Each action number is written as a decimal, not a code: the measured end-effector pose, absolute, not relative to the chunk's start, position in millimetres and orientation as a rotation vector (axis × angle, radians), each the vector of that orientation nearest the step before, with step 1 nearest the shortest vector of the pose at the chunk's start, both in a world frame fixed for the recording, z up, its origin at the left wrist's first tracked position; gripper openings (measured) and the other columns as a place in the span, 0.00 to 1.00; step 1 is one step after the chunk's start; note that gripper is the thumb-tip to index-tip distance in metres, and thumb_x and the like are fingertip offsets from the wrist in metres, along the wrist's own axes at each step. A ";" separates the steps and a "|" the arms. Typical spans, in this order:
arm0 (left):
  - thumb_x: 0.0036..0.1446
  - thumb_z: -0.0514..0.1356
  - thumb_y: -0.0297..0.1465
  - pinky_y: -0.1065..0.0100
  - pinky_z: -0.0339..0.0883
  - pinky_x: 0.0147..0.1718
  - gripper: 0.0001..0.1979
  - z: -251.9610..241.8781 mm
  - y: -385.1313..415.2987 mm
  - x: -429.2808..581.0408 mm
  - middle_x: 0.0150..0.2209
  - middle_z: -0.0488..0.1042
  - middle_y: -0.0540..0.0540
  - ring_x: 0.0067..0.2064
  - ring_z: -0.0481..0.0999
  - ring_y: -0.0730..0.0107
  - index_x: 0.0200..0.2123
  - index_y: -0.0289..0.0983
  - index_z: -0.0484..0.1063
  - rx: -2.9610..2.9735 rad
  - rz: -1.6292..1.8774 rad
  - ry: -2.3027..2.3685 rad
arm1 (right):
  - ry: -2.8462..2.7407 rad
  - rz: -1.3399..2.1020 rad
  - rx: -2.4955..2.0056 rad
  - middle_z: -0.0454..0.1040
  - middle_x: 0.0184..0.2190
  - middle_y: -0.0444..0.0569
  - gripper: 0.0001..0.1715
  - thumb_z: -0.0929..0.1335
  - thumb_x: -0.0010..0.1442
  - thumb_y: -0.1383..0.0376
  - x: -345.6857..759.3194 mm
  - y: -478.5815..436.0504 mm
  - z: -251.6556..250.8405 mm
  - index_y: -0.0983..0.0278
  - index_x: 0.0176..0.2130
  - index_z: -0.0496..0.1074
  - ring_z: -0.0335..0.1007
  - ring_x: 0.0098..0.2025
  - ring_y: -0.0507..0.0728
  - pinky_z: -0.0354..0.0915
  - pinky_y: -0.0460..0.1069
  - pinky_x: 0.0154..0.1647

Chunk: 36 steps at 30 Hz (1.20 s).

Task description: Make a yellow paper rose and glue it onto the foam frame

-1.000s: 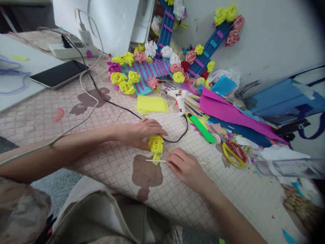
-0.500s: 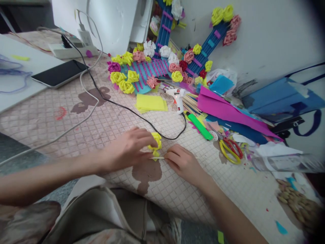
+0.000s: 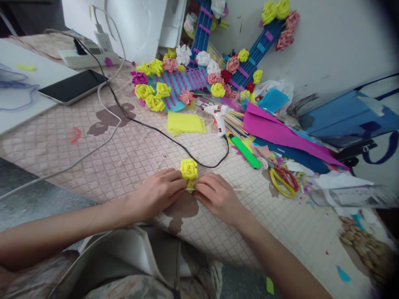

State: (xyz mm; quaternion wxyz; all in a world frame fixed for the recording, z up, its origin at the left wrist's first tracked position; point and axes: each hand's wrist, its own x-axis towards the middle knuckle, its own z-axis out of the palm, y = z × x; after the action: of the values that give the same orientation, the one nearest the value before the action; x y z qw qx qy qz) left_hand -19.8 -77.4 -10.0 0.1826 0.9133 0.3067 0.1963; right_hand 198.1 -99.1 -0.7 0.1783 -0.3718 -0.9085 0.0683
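A thin pale wooden stick (image 3: 239,189) runs crosswise between my hands, low over the tiled-pattern tablecloth. My right hand (image 3: 216,194) is closed round it, and its far end sticks out past the palm. Opposite, my left hand (image 3: 163,189) is closed with its fingertips at the stick's left end, beside a small yellow paper strip (image 3: 190,184). Whether those fingers pinch the stick or the paper is partly hidden. Just beyond the fingertips lies a yellow paper rose (image 3: 188,168), its folded petals facing up.
A white glue gun (image 3: 220,120) stands behind, its black cord (image 3: 174,142) looping near the rose. Yellow paper sheets (image 3: 184,122), a green cutter (image 3: 246,152), scissors (image 3: 283,182) and magenta paper (image 3: 280,133) lie around. Paper roses decorate blue panels (image 3: 181,83) at the back; a phone (image 3: 73,87) is left.
My left hand has come down and its fingers have closed in by the stick, leaving the rose more fully visible. The right hand has shifted slightly left.
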 end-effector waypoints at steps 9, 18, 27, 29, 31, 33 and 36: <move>0.64 0.50 0.28 0.65 0.65 0.38 0.10 -12.9 -79.1 -20.7 0.36 0.69 0.45 0.38 0.69 0.67 0.36 0.36 0.70 2.557 0.577 0.895 | -2.654 0.021 -1.018 0.71 0.33 0.51 0.13 0.59 0.65 0.69 193.6 -98.0 -8.8 0.64 0.35 0.71 0.64 0.38 0.58 0.61 0.53 0.39; 0.63 0.53 0.33 0.64 0.65 0.35 0.10 -11.0 -82.7 -10.6 0.33 0.70 0.45 0.37 0.69 0.65 0.31 0.35 0.68 2.560 0.554 1.015 | -2.556 0.166 -1.090 0.71 0.35 0.52 0.13 0.59 0.65 0.67 190.6 -98.3 -6.9 0.65 0.34 0.70 0.64 0.40 0.57 0.63 0.54 0.42; 0.63 0.51 0.30 0.67 0.63 0.32 0.10 -10.9 -81.4 -9.8 0.31 0.68 0.46 0.34 0.67 0.68 0.30 0.35 0.67 2.455 0.642 0.994 | -2.346 0.286 -1.046 0.70 0.38 0.52 0.08 0.62 0.63 0.69 193.7 -103.8 -8.7 0.63 0.41 0.69 0.65 0.42 0.57 0.66 0.53 0.43; 0.63 0.52 0.31 0.67 0.64 0.33 0.10 -9.7 -81.2 -10.5 0.31 0.68 0.45 0.35 0.68 0.68 0.30 0.35 0.67 2.437 0.623 0.995 | -2.342 0.219 -0.971 0.70 0.37 0.51 0.08 0.64 0.61 0.71 195.2 -104.4 -9.9 0.62 0.40 0.70 0.65 0.41 0.56 0.66 0.53 0.42; 0.63 0.51 0.31 0.67 0.64 0.33 0.10 -9.4 -81.2 -10.8 0.32 0.68 0.45 0.35 0.68 0.67 0.30 0.35 0.67 2.428 0.600 0.999 | -2.383 0.139 -0.917 0.70 0.35 0.50 0.08 0.64 0.60 0.72 195.6 -104.5 -11.5 0.62 0.40 0.70 0.65 0.39 0.56 0.65 0.53 0.41; 0.63 0.51 0.31 0.66 0.64 0.34 0.11 -9.8 -81.1 -10.8 0.33 0.68 0.45 0.36 0.68 0.67 0.31 0.35 0.67 2.423 0.587 1.000 | -2.423 0.077 -0.903 0.71 0.35 0.50 0.10 0.64 0.60 0.73 194.8 -104.2 -13.3 0.63 0.40 0.70 0.65 0.39 0.56 0.65 0.53 0.41; 0.63 0.50 0.31 0.66 0.64 0.35 0.10 -11.1 -80.8 -10.5 0.33 0.68 0.45 0.37 0.68 0.67 0.31 0.34 0.67 2.424 0.581 1.002 | -2.446 0.027 -0.918 0.71 0.36 0.51 0.11 0.63 0.60 0.74 192.3 -104.0 -15.8 0.64 0.42 0.70 0.65 0.40 0.57 0.65 0.53 0.41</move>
State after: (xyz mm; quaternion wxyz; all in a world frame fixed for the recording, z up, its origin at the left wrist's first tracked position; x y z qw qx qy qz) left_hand -10.5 -80.8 -11.1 0.2255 0.8790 0.3635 0.2107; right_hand 192.3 -104.0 -15.8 0.2612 -0.3390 -0.9037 0.0100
